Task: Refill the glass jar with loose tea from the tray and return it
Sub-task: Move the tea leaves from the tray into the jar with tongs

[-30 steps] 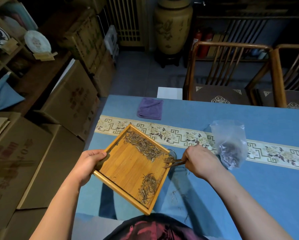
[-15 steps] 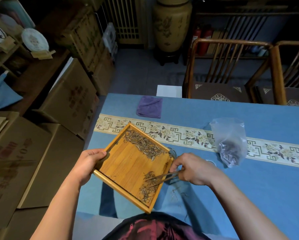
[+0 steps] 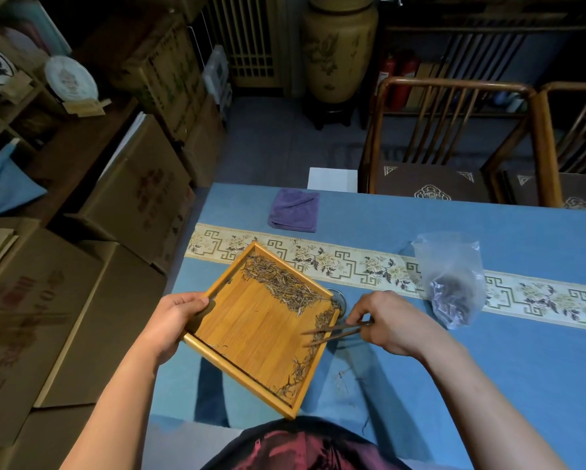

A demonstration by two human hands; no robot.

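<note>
Since the earlier frames, the small heap of tea by the tray's right edge has been drawn out into a thin line along that edge, and the wooden tweezers [image 3: 335,331] have been brought back over the tray's right rim. The bamboo tray [image 3: 250,329] is held tilted above the table's near-left corner, its far-right corner dipped over the glass jar [image 3: 339,297], of which only a sliver of rim can be seen behind the tray. Loose tea [image 3: 283,286] is banked along the far-right edge, with a thinner trail running down the right side to the near corner. The tray's left edge is gripped by the left hand [image 3: 172,322], thumb curled over the rim. The tweezers are pinched in the right hand [image 3: 391,322], their tips resting over the tray floor beside the trail. A few stray leaves [image 3: 344,379] are scattered on the blue tablecloth [image 3: 488,385] below the tray. A clear plastic bag [image 3: 449,281] holding dark tea is set on the patterned runner [image 3: 352,262] to the right, well apart from the tray. A folded purple cloth [image 3: 294,212] lies at the far side. Red printing is visible on the cardboard boxes [image 3: 132,201] at left, but it cannot be read.
</note>
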